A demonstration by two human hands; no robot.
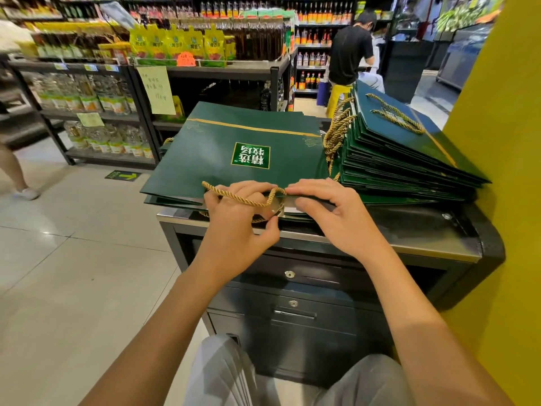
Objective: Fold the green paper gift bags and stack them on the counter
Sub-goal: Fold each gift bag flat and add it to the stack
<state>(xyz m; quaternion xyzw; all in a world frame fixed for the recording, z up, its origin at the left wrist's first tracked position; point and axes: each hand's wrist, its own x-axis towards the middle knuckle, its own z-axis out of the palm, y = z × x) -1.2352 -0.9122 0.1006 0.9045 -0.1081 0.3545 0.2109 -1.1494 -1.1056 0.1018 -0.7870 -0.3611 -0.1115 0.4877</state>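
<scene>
A flat dark-green paper gift bag [234, 150] tops a low pile on the black metal counter [409, 230], mid-frame. The left hand [237, 218] and right hand [330, 212] pinch its near edge; a stack of green bags [404, 159] sits upper right.

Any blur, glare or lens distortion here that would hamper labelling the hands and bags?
Head view: left hand, right hand and top green bag sharp; wide-angle bending curves shelves and yellow wall; passer-by at left blurred; mild glare on floor tiles and counter edge.
</scene>
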